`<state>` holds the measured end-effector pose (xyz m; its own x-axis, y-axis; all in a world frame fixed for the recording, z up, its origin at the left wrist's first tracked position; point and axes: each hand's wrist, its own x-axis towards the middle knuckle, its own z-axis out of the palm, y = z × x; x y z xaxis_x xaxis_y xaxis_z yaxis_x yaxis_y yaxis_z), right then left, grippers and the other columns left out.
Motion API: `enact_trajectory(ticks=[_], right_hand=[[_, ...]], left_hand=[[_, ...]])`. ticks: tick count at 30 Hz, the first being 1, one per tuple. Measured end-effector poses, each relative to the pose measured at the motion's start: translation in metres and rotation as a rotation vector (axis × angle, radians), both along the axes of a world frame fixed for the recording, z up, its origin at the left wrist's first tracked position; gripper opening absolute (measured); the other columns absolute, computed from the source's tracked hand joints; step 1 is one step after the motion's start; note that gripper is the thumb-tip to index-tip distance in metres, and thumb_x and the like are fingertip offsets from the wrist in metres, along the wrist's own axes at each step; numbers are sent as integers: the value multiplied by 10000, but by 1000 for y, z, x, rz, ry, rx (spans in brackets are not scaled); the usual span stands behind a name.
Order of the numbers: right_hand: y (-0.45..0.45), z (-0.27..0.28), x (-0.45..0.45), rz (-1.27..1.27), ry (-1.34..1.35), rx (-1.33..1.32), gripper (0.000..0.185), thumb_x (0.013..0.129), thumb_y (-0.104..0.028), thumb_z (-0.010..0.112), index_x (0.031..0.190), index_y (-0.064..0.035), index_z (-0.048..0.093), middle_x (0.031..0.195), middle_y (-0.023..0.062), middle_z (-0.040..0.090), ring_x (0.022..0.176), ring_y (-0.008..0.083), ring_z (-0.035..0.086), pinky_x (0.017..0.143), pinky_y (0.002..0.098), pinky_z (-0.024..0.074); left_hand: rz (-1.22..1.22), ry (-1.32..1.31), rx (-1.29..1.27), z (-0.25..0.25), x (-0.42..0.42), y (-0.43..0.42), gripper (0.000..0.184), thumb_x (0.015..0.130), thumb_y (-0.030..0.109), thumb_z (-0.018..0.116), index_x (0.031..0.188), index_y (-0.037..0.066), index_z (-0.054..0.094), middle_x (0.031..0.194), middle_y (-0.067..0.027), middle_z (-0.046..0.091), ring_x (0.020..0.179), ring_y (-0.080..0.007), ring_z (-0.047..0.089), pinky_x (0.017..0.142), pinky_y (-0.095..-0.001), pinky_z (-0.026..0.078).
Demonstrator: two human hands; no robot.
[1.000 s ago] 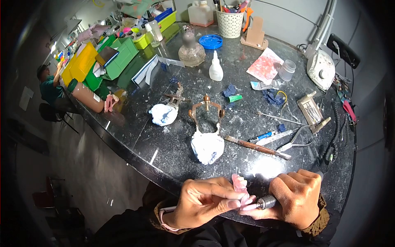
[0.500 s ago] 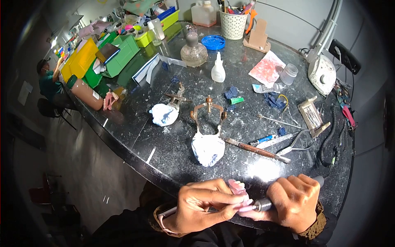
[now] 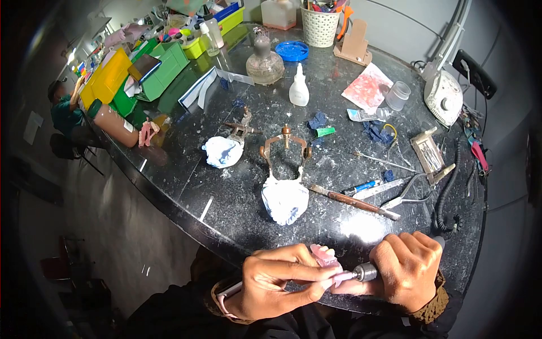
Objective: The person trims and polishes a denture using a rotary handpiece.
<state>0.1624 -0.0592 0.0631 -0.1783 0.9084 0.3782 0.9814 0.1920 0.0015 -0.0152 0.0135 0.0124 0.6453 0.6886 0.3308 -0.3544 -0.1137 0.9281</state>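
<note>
At the bench's front edge, my left hand [image 3: 276, 279] is closed on a pink denture [image 3: 324, 256] with white teeth along its upper part. Its thumb and fingertips pinch the pink base and hide part of it. My right hand [image 3: 409, 274] wraps round a rotary handpiece [image 3: 366, 272], whose metal nose points left. The handpiece's pale tip meets the denture beside my left fingertips; exact contact is hard to make out. Beyond my hands lies a white plaster cast [image 3: 285, 200] joined to a brass articulator frame [image 3: 286, 148]. A second plaster cast [image 3: 222, 152] sits to its left.
A brown-handled tool [image 3: 355, 203], a blue pen [image 3: 361, 187] and pliers [image 3: 407, 195] lie just beyond my right hand. Farther back are a white dropper bottle [image 3: 299, 89], a glass burner [image 3: 264, 66] and a control box [image 3: 443, 100]. A person [image 3: 66, 110] sits at far left.
The handpiece and my right hand have shifted slightly up and right, its nose a little farther from my left fingertips. Both hands keep their grip. The bench sits slightly higher in view.
</note>
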Motion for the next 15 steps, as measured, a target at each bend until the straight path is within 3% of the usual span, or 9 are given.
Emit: enact_trajectory(ticks=[6, 9, 10, 14, 15], right_hand=[[-2, 4, -2, 18, -21, -13, 607, 542, -569, 727, 507, -105, 337, 455, -11, 338, 370, 134, 370, 395, 266, 245], [-3, 1, -4, 32, -49, -13, 582, 544, -554, 715, 513, -108, 342, 460, -9, 321, 371, 139, 360, 398, 283, 219], [-5, 2, -4, 60, -40, -22, 572, 549, -541, 716, 513, -109, 344, 462, -8, 326, 371, 140, 356, 398, 282, 220], [-6, 0, -1, 45, 28, 22, 552, 568, -510, 719, 504, -109, 345, 458, -4, 333, 368, 143, 347, 391, 278, 214], [-6, 0, -1, 30, 31, 12, 553, 569, -512, 718, 505, -108, 346, 458, -3, 331, 368, 144, 347, 391, 281, 214]], left_hand=[[-120, -52, -179, -12, -4, -1, 226, 757, -44, 648, 983, -44, 633, 837, -110, 606, 802, -138, 597, 684, -236, 497], [-87, -176, -270, -13, 2, -5, 197, 776, -65, 615, 971, -43, 634, 866, -118, 606, 827, -147, 603, 703, -240, 504], [-113, -186, -348, -15, 1, -8, 179, 785, -84, 594, 954, -41, 633, 895, -126, 603, 887, -173, 607, 772, -261, 511], [-62, -217, -255, -10, 4, -10, 192, 767, -81, 613, 949, -21, 635, 879, -122, 607, 937, -204, 605, 880, -326, 493], [-22, -196, -307, -10, 5, -13, 149, 756, -73, 628, 897, -25, 639, 858, -127, 616, 877, -204, 615, 841, -348, 513]])
